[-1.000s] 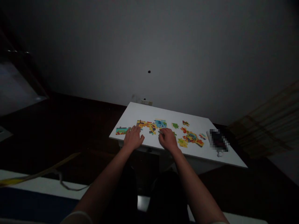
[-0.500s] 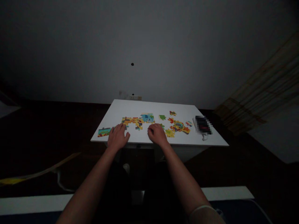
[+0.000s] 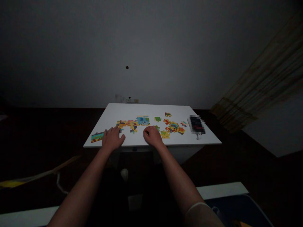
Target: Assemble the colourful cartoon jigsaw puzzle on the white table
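My left hand (image 3: 112,139) lies palm down on the white table (image 3: 151,110) near its front edge, fingers spread. Its fingertips are close to the left end of a joined row of colourful jigsaw puzzle pieces (image 3: 126,125) and just right of a separate teal and orange puzzle section (image 3: 97,136). My right hand (image 3: 153,136) rests with its fingers curled down, beside a small yellow piece (image 3: 165,134). Whether those fingers pinch anything is hidden. A blue piece group (image 3: 142,120) and an orange cluster (image 3: 174,127) lie further back.
A pixelated dark object (image 3: 196,125) lies at the table's right side, with a small white item (image 3: 198,136) below it. A socket strip (image 3: 132,101) sits on the wall behind the table. A striped curtain (image 3: 251,88) hangs at right, above a dark floor.
The view has swung so the table sits further left and looks more level. Both hands stay on the table, and the puzzle pieces have not visibly moved.
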A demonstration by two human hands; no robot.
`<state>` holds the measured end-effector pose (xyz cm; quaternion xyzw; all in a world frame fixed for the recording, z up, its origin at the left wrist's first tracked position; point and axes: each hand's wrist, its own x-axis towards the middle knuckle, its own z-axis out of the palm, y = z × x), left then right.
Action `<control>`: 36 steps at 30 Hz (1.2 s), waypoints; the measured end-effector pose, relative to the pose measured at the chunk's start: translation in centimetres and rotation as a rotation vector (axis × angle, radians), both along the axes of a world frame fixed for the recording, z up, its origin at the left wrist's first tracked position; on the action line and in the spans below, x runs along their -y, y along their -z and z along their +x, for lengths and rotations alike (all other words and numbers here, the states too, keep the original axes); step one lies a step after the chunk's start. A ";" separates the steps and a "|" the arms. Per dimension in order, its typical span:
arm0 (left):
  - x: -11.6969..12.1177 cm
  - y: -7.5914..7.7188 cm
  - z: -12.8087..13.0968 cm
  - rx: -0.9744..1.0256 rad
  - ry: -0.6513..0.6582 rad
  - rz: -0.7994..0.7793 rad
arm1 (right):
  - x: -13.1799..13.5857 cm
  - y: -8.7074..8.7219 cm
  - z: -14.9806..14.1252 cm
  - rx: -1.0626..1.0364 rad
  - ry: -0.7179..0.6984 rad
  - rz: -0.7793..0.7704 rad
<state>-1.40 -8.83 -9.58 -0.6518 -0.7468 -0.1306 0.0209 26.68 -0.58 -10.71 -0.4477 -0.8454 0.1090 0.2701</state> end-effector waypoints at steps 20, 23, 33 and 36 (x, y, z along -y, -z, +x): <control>-1.2 0.6 0.4 0.063 -0.047 -0.009 | 1.1 -0.5 0.4 0.028 0.104 -0.094; -1.3 0.5 0.4 0.074 -0.036 -0.046 | 1.7 -1.1 0.3 0.170 0.082 -0.105; -1.6 1.0 0.2 0.054 -0.030 0.004 | 3.0 -3.2 -1.1 0.439 0.090 -0.127; -1.7 0.9 0.1 0.036 -0.032 -0.011 | 2.9 -3.1 -1.0 0.438 0.092 -0.126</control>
